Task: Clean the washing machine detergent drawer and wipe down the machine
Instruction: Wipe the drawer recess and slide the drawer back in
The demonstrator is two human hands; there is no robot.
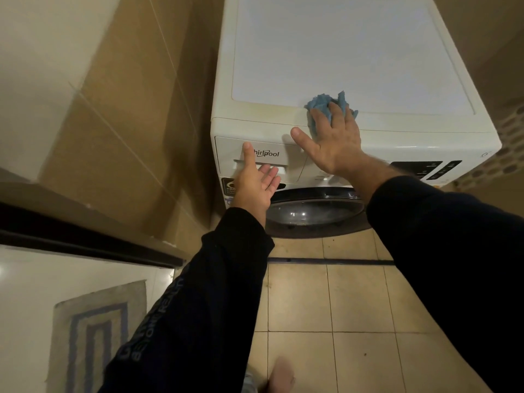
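A white front-loading washing machine [354, 58] stands against the tiled wall. Its detergent drawer [286, 154] sits closed at the upper left of the front panel. My left hand [256, 181] is palm up at the drawer's handle recess, fingertips just under the lip and thumb on the drawer face. My right hand [333, 137] lies flat with straight fingers on a crumpled blue cloth [323, 104], pressing it onto the front edge of the machine's top. The dark round door [312, 211] shows below the panel.
A beige tiled wall [136, 123] rises close on the left of the machine. A dark control display [419, 168] sits at the panel's right. Beige floor tiles [354, 302] spread below, a grey-blue mat [96, 336] lies at lower left, and my foot [280, 375] shows at the bottom.
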